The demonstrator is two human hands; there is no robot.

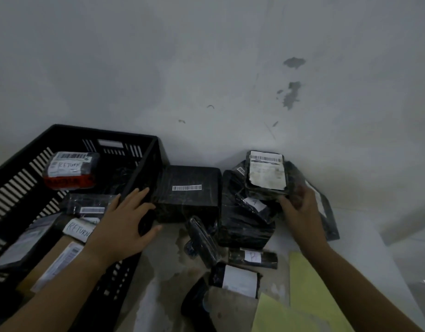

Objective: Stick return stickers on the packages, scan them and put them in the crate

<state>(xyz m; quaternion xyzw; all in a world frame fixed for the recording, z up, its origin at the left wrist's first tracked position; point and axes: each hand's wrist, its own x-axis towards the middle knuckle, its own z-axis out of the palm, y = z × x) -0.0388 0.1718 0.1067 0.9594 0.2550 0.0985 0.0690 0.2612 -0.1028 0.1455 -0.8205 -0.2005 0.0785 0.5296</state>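
Room: stained grey wall (206, 68) behind a pale, blotched worktop (158, 271).
Crate: black crate (144, 137) at the left of the frame, already holding several parcels, two of them marked RETURN.
Package: labelled package (266, 172) at centre right, on top of a pile (245, 226) of black-wrapped parcels. Its long axis runs up the frame, barcode end toward the wall.
Right hand: the right hand (300, 214) grips the package's lower right corner, forearm reaching in from the lower right.
Left hand: the left hand (125, 226) is flat with fingers spread, holding nothing, over the crate's right rim and just beside a black box (187, 190).
Key relation: the package is to the right of the crate, the box between them. The right hand is the nearer.
Judgement: no return sticker shows on this package, so labelling likely comes first.
Other: yellow sheets (309, 283) at the lower right.
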